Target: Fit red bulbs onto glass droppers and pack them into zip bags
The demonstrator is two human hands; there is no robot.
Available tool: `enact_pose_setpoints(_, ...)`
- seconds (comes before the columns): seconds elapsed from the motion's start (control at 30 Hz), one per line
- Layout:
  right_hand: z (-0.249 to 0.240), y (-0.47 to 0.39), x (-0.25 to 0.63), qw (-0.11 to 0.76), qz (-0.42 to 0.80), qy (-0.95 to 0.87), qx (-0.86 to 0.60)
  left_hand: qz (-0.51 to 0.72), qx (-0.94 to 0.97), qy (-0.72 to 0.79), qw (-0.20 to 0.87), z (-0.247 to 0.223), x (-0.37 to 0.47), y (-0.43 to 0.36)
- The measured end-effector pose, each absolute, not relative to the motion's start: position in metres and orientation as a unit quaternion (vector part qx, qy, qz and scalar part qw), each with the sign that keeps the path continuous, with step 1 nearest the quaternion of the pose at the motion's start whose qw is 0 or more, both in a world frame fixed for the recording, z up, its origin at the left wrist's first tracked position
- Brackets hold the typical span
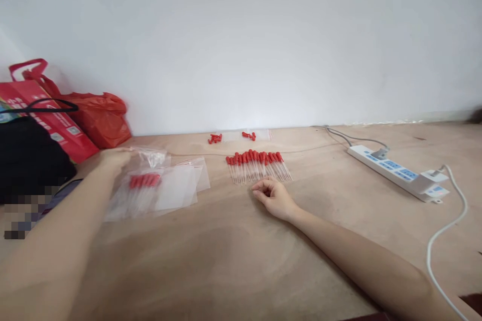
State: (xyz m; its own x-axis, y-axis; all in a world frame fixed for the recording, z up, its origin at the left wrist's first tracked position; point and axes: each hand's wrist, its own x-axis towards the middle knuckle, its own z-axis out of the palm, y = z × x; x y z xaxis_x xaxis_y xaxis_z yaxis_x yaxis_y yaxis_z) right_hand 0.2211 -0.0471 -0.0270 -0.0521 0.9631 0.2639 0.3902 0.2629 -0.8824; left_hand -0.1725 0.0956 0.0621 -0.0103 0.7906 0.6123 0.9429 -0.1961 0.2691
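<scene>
On the left, my left hand [117, 157] is blurred by motion beside crumpled clear plastic [152, 156]; its fingers cannot be made out clearly. Just in front of it, red-capped clear droppers [145, 180] lie in or on clear plastic, next to flat clear zip bags [176, 185]. My right hand [274, 197] rests on the wooden table [233, 261] with curled fingers, thumb and fingertips close together. Whether anything small is between them is hidden. Its fingertips are near the lower ends of a row of red-capped droppers [258, 160].
Loose red caps [216, 138] and a clear bag [233, 135] lie near the wall. A white power strip [395, 170] with plugs and cables [433, 241] is on the right. Red bags [101, 115] and a black bag [33, 155] stand on the left.
</scene>
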Motion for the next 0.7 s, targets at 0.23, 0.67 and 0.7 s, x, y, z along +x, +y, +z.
enact_pose_setpoints(0.23, -0.028, -0.046, 0.221, 0.464, 0.304, -0.653, -0.517, -0.357, -0.699, -0.553, 0.279, 0.089, -0.097, 0.037)
enact_pose_setpoints(0.67, -0.017, -0.033, 0.243, 0.377, 0.106, -0.696, -0.601, -0.095, -0.967, -0.233, -0.043, 0.018, -0.003, -0.067)
enact_pose_setpoints(0.7, -0.014, -0.026, 0.246, 0.365, 0.090, -0.683, -0.626, -0.078, -0.967, -0.237, -0.049, 0.020, -0.008, -0.063)
